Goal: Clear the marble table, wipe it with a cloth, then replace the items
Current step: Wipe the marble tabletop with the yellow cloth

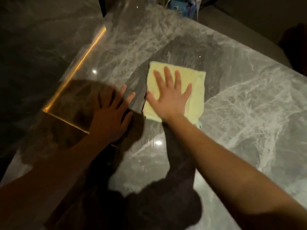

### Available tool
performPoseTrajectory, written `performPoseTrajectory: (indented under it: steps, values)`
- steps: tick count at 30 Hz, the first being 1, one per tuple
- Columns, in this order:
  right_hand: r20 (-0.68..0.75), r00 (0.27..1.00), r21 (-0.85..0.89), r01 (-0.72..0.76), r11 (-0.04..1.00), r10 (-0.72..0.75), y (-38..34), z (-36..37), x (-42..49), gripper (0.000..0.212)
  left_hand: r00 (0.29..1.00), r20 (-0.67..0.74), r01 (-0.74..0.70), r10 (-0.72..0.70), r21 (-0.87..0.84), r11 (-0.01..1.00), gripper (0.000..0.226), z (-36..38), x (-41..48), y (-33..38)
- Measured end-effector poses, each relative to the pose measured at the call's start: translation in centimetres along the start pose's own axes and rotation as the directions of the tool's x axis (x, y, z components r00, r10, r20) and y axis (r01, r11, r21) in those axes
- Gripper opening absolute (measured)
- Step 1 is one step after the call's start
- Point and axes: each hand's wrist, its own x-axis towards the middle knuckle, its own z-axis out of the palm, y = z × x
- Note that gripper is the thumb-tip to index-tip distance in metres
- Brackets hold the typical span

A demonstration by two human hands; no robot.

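Right hand, fingers splayed flat, presses the folded yellow cloth onto the marble table. Left hand, open and empty, rests just left. Unwiped marble extends right and far.

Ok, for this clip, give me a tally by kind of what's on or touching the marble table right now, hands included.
Cloths: 1, the yellow cloth
Hands: 2, the right hand flat on the cloth and the left hand near the table's left edge
Blue packaging at the far edge: 1 cluster, too blurred to count separately
Total: 4, on the marble table
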Motion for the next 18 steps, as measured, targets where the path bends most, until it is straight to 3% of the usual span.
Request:
performPoseTrajectory:
  steps: [10,18]
  values:
    - [-0.017,0.994,0.015,-0.105,0.994,0.106,1.1,-3.8,20.0,0.07,1.0,0.027,-0.001,-0.001,0.082,0.997,0.059,-0.4,0.2,-0.1]
    - [-0.01,0.999,-0.03,-0.039,0.999,0.039,1.6,-4.2,20.8,0.069,1.0,0.016,0.019,-0.019,0.019,1.0,0.056,-0.8,-0.2,0.3]
